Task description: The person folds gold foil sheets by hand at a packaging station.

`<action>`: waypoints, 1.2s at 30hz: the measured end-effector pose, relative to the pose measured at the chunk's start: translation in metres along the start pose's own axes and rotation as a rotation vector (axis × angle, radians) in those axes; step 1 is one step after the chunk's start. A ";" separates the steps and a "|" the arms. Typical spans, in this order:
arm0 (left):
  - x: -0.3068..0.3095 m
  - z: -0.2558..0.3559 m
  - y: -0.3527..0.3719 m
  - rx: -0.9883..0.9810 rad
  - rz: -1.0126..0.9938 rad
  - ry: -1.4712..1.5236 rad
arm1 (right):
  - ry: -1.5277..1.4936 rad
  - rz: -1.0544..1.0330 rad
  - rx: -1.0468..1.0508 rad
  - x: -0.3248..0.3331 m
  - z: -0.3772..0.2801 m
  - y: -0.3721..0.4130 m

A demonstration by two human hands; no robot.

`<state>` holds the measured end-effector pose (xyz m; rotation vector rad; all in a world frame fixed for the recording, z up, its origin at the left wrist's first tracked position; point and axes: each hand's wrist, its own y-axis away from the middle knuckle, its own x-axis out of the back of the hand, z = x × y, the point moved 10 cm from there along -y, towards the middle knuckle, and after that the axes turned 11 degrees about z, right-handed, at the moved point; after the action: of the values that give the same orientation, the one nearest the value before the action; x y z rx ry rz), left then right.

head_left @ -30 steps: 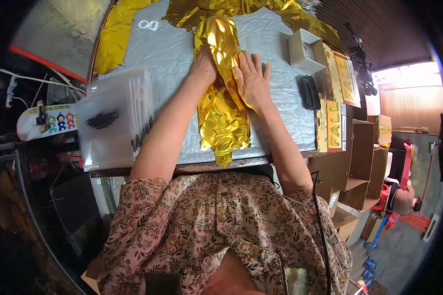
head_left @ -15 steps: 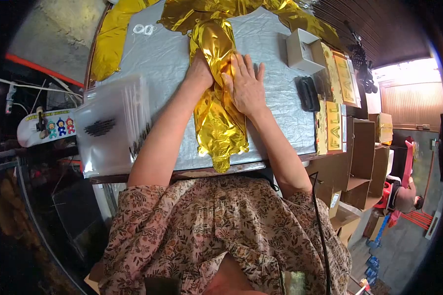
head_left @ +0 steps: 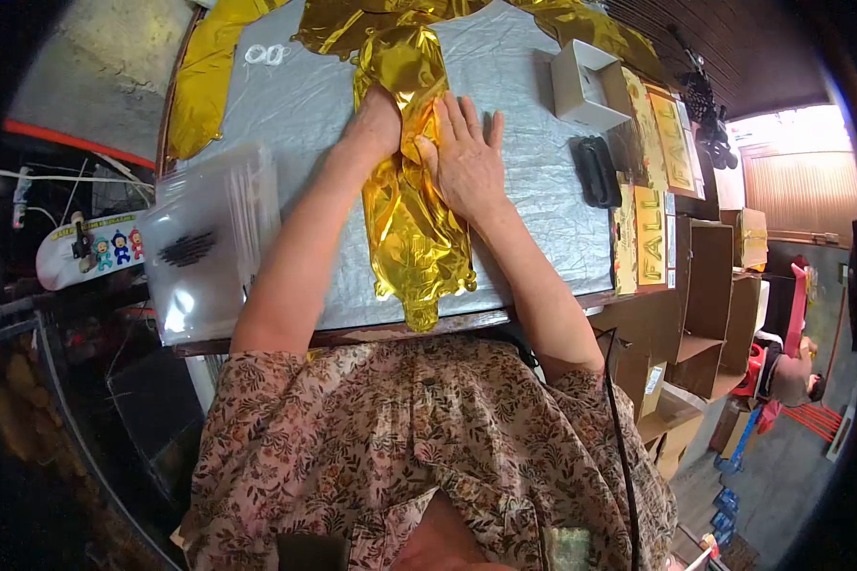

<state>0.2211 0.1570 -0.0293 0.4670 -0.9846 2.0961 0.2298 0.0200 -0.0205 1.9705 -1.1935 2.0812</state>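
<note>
A flat gold foil balloon (head_left: 417, 243) lies lengthwise on the grey covered table (head_left: 305, 105), its tabbed end near the front edge. My left hand (head_left: 376, 124) is at its left side, the fingertips hidden under a fold of foil. My right hand (head_left: 468, 167) rests on the right side of the foil with its fingers spread, the thumb toward the middle. Between both hands the foil is creased and folded inward.
Clear plastic bags (head_left: 205, 247) lie at the left. White string loops (head_left: 265, 54), more gold foil (head_left: 200, 95), an open white box (head_left: 590, 88), a black case (head_left: 596, 171) and FALL packs (head_left: 649, 238) surround the work. Cardboard boxes (head_left: 705, 295) and another person (head_left: 792, 376) are at the right.
The whole view has shifted slightly. My right hand's fingers sit closer together over the foil, and both hands remain at the balloon. The person at the right has moved a little.
</note>
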 end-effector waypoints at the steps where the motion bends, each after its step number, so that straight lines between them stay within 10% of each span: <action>1: -0.005 -0.006 -0.004 -0.085 -0.019 -0.102 | 0.007 -0.003 0.002 0.000 0.000 0.000; 3: 0.000 -0.020 -0.030 -0.078 -0.070 0.061 | 0.002 -0.004 -0.002 0.001 0.000 0.000; 9: 0.015 -0.092 -0.042 0.901 -0.272 0.851 | -0.033 0.011 -0.005 0.000 -0.001 0.001; 11: 0.025 -0.080 -0.041 0.961 -0.241 0.766 | -0.026 0.021 -0.018 0.001 -0.001 0.000; 17: 0.017 -0.066 -0.078 0.285 -0.331 0.255 | -0.009 0.022 -0.003 0.001 -0.002 0.000; 25: -0.002 -0.061 -0.100 0.092 -0.337 0.128 | -0.026 0.019 -0.023 0.003 0.000 -0.001; 27: 0.012 -0.003 -0.105 -0.391 -0.144 -0.075 | -0.034 0.014 -0.025 0.003 0.000 -0.001; 36: -0.045 0.005 -0.105 -0.232 -0.442 0.092 | -0.066 -0.021 -0.041 0.002 0.001 -0.001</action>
<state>0.3308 0.1744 -0.0009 0.4202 -0.9562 1.5752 0.2313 0.0191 -0.0183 2.0401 -1.2104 1.9805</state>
